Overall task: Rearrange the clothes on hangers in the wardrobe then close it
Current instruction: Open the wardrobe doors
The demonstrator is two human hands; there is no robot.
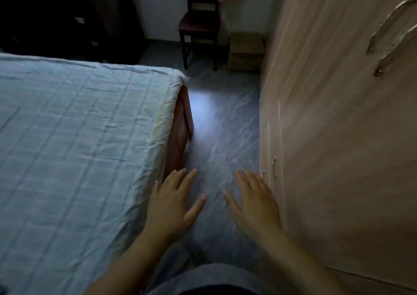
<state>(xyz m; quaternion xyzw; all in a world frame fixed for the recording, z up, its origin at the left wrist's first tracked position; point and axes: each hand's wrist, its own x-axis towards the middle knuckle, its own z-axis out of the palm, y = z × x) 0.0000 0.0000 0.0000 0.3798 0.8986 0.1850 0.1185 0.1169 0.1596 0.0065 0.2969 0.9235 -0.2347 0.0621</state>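
Left hand (173,202) and right hand (252,206): both flat, fingers spread, holding nothing, over the floor between bed (79,136) and wardrobe (338,114). Wardrobe stands at the person's right, doors apparently closed; clothes not in view. Judgement: opening comes first. Face the doors, take the handles (388,30), pull evenly. The bed is near, so mind the swing.

no readable text, labels, brands or numbers anywhere in the dim, blurred view

Left hand (172,204) and right hand (255,204) reach forward, palms down, fingers spread, empty.
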